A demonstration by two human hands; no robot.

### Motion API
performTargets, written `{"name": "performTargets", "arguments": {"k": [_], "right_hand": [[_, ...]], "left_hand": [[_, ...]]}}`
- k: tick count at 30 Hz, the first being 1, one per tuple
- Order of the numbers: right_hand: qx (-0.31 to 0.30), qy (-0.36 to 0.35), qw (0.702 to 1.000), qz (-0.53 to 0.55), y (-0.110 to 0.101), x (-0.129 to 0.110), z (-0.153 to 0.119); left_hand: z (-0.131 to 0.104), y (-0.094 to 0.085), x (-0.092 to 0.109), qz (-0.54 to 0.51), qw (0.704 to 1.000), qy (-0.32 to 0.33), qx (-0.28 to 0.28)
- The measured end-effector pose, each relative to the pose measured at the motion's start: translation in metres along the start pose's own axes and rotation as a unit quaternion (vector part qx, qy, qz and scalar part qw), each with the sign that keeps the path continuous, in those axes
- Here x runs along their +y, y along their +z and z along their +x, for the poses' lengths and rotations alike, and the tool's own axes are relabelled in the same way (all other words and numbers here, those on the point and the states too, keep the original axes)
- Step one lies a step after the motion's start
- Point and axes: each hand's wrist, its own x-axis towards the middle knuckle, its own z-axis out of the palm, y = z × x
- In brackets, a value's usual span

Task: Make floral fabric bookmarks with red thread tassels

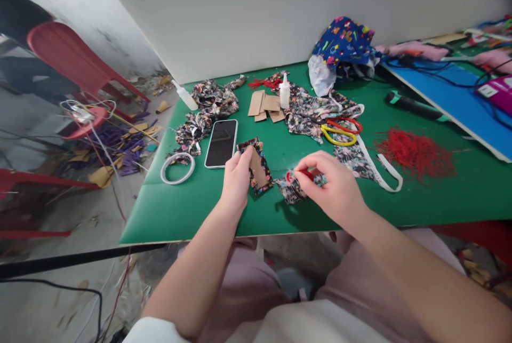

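My left hand (239,175) pinches the upper left edge of a small cardboard piece (261,171) that has floral fabric round its edges. Closed fingers of my right hand (330,183) hold a small red item (307,174), mostly covered by the fingers, over a scrap of dark floral fabric (291,191). The scrap lies just right of the cardboard piece. A phone (222,143) with a dark screen rests left of the cardboard. Scissors with yellow and red handles (340,134) lie beyond my right hand on floral cloth (306,113).
The green table (172,223) also bears a white tape roll (178,168), two glue bottles (284,92) (185,96), cardboard pieces (264,105), red threads (416,153), blue patterned cloth (343,47) and a blue board (452,100). Red chairs (76,57) stand at left.
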Motion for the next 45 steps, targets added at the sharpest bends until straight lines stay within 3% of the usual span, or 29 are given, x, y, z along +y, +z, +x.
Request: {"name": "performTargets", "arguments": {"k": [4,9,11,13,16,18,20,24,27,32,38,45], "right_hand": [[-0.034,0.106,0.993,0.048,-0.002,0.003,0.005],[-0.048,0.125,0.989,0.064,0.002,0.008,0.006],[-0.049,0.125,0.989,0.06,0.003,0.011,0.006],[-0.05,0.126,0.989,0.05,0.003,0.015,0.007],[-0.054,0.137,0.988,0.041,0.003,0.021,0.01],[-0.059,0.142,0.987,0.035,0.006,0.023,0.013],[-0.075,0.146,0.986,0.024,0.01,0.025,0.018],[-0.137,0.157,0.978,0.025,0.019,0.027,0.026],[-0.185,0.178,0.965,0.058,0.022,0.032,0.033],[-0.243,0.22,0.936,0.128,0.023,0.041,0.044],[-0.267,0.279,0.901,0.195,0.025,0.052,0.051],[-0.296,0.288,0.897,0.158,0.029,0.061,0.051]], "left_hand": [[0.009,-0.01,0.002,0.061,0.998,0.031,0.017],[0.012,-0.022,-0.002,0.117,0.992,0.046,0.02],[0.008,-0.027,-0.006,0.199,0.979,0.054,0.005],[0.0,-0.033,-0.008,0.324,0.943,0.078,-0.011],[-0.014,-0.04,-0.006,0.494,0.859,0.132,-0.024],[-0.02,-0.041,-0.001,0.563,0.805,0.187,-0.004],[-0.023,-0.038,0.006,0.583,0.773,0.249,0.015],[-0.023,-0.024,0.011,0.516,0.787,0.335,-0.051],[-0.019,-0.011,0.007,0.487,0.787,0.365,-0.101],[-0.012,0.0,0.0,0.502,0.777,0.37,-0.083],[-0.003,-0.002,-0.002,0.503,0.781,0.362,-0.073],[0.0,-0.004,-0.008,0.495,0.795,0.339,-0.091]]}}
